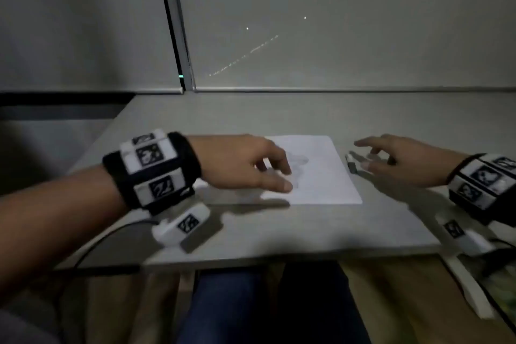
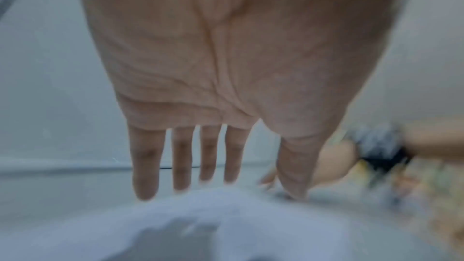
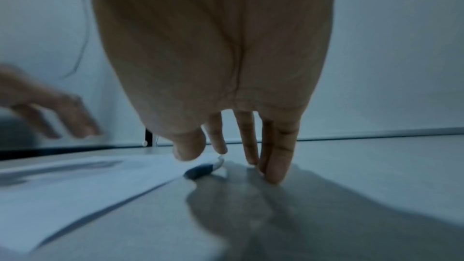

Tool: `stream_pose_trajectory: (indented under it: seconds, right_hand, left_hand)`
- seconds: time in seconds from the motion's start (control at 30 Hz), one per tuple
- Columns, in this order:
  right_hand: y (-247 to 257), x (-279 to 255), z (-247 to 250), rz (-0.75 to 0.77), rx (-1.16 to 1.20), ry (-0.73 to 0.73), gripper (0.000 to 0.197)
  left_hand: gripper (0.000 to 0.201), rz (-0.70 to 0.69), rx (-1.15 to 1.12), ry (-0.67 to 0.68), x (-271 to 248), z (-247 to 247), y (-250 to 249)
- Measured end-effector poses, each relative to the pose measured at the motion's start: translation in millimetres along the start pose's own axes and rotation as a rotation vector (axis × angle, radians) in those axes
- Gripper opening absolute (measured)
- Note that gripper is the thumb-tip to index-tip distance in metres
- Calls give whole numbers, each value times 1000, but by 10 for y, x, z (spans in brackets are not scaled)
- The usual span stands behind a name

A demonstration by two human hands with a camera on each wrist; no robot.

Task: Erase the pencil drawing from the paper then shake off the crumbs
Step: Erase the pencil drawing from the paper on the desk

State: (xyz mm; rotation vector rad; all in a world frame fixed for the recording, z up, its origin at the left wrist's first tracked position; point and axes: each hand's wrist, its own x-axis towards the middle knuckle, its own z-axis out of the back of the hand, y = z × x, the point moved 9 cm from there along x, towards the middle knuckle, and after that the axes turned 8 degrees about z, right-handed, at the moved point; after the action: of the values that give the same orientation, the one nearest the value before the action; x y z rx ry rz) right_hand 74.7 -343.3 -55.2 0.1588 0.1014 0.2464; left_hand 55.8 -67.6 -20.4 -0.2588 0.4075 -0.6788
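Head view: we see left hand [image 1: 251,162] spread flat over paper [image 1: 324,176], right hand [image 1: 396,159] fingers relaxed above eraser [image 1: 352,162], holding nothing

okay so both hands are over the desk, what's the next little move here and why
Probably the right hand should close on the eraser beside the paper. Its fingers hang open just above it, holding nothing, and the faint drawing is still there.

Both hands reach forward palm-down — left hand [image 1: 248,160], right hand [image 1: 402,160] — fingers loosely spread.
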Motion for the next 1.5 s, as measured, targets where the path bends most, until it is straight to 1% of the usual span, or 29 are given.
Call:
stream_pose_trajectory:
  seconds: [0.03, 0.07, 0.13, 0.2, 0.3, 0.37, 0.43, 0.5, 0.53, 0.6, 0.67, 0.7, 0.8, 0.97, 1.03, 1.13, 1.23, 1.33, 1.43, 1.5]
  right_hand:
    - [-27, 103, -67, -5, -20, 6, 58]
    - [-13, 170, -94, -25, -34, 10, 55]
    - [36, 306, -151, -26, -33, -21, 43]
    - [5, 391, -144, -59, 0, -89, 31]
    - [-72, 470, -50, -108, 84, -105, 33]
    - [19, 539, 80, -61, 105, -137, 27]
    - [240, 627, 204, 45, 85, -172, 13]
    - [520, 739, 224, 137, 105, -148, 3]
    - [651, 806, 187, 171, 136, -123, 2]
    - [841, 957, 63, 222, 142, -92, 12]
    - [902, 1093, -54, 218, 122, -102, 26]
    - [901, 1146, -82, 202, 127, -127, 29]
    - [886, 1228, -102, 155, 130, -199, 18]
    - [937, 1299, -114, 166, 91, -226, 16]
    - [970, 1318, -132, 178, 96, -213, 15]
    - [1057, 1298, -175, 220, 112, -169, 14]
    - [1157, 1266, -201, 288, 126, -114, 11]
    - [1140, 1334, -119, 269, 112, -168, 9]
    - [1075, 1423, -63, 220, 107, -202, 10]
    - [1070, 1408, -75, 213, 120, -208, 11]
  left_hand:
    - [58, 27, 84, -30, 188, 62, 99]
    - [65, 86, 180, -41, 311, 105, 176]
    - [75, 173, 305, -44, 596, 148, 366]
    - [80, 203, 372, -48, 804, 112, 473]
    - [90, 192, 370, -32, 1011, 15, 592]
    - [92, 175, 355, -30, 1075, -31, 633]
    - [93, 154, 346, -48, 1116, -48, 650]
    - [95, 152, 346, -55, 1135, -51, 639]
    - [96, 161, 347, -36, 1148, -69, 644]
    - [99, 186, 350, 2, 1138, -101, 659]
    - [105, 196, 335, 6, 1129, -108, 671]
    - [110, 197, 330, 1, 1111, -108, 669]
    - [123, 208, 300, -20, 1088, -115, 695]
    - [135, 232, 261, -8, 1087, -128, 773]
    - [138, 242, 252, -2, 1085, -130, 792]
    - [139, 250, 256, 13, 1083, -139, 794]
    - [133, 255, 263, 30, 1073, -146, 765]
    - [127, 255, 283, 43, 1061, -163, 740]
    - [128, 270, 267, 44, 1056, -183, 754]
    - [129, 270, 272, 46, 1057, -185, 744]
